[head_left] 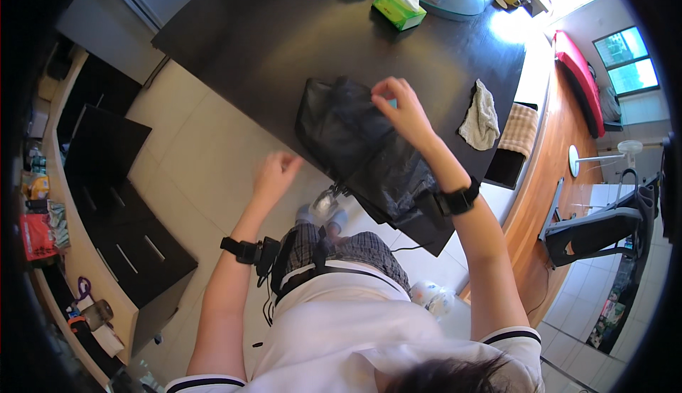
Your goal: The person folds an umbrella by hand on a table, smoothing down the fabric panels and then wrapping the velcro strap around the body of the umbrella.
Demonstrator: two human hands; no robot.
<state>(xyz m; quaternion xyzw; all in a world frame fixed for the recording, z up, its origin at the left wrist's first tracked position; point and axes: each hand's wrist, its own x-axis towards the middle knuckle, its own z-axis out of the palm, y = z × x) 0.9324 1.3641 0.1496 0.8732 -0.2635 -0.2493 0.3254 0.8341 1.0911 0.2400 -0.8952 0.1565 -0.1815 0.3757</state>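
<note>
A crumpled black plastic bag (355, 133) lies across the near edge of the dark table, its lower part spread toward the table's right corner. Over its upper right side is my right hand (403, 111), with thumb and fingers curled together in a pinch. A small bluish-green patch shows under those fingers; what they hold, if anything, is hidden. My left hand (277, 174) hovers off the table's edge, left of the bag and apart from it. Its fingers are bent and smeared by motion. Each wrist wears a black strapped device.
A grey cloth (481, 117) lies near the right edge of the dark table (263, 45). Green tissue packs (399, 9) stand at the far side. Right of the table is a chair (517, 137) with a checked pad. Black drawers (131, 244) stand at the left.
</note>
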